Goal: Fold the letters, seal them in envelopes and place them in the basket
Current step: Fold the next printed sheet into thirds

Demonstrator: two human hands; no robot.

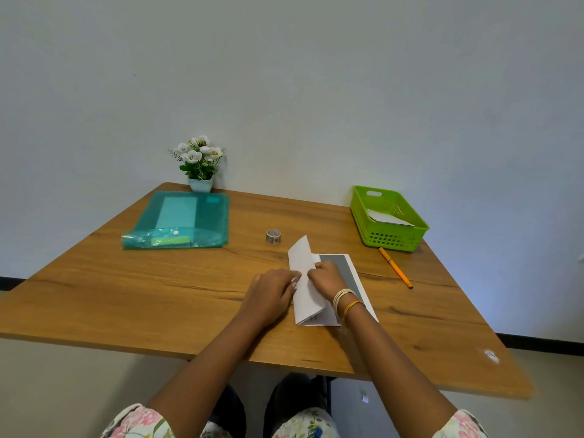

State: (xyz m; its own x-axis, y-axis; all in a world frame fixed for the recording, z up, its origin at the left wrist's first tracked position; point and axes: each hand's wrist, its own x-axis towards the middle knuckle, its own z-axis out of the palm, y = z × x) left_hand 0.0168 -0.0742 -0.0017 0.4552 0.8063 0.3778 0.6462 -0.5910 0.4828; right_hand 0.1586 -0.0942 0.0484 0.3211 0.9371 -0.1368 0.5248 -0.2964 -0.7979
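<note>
A person sits at a wooden desk [158,295] set against a pale wall, both bare forearms reaching forward over its near edge. A white letter [305,289] lies on the desk in front of them, a little right of the middle. Its left part is folded over and lifts off the desk at the far end, while the right part lies flat and shows a dark grey printed band.

The left hand [271,292] rests on the desk at the letter's left edge, fingers curled and the fingertips pinching the raised flap. The right hand [327,276] lies on top of the letter, fingers curled with the tips on the same flap, just beside the left fingertips. The right wrist carries several thin bangles, pale and yellow.

A green plastic basket [392,240] stands at the far right corner of the desk, well apart from the hands. One white envelope [390,218] leans inside it. An orange pen [395,267] lies just in front of the basket, slanting toward the near right.

A small roll of tape [273,236] stands beyond the letter, near the middle of the desk. At the far left lies a teal see-through folder [180,221] with a snap flap and pale sheets inside. Behind it, against the wall, stands a small pot of white flowers [199,161].

Flowered sleeves show at the bottom of the view.
</note>
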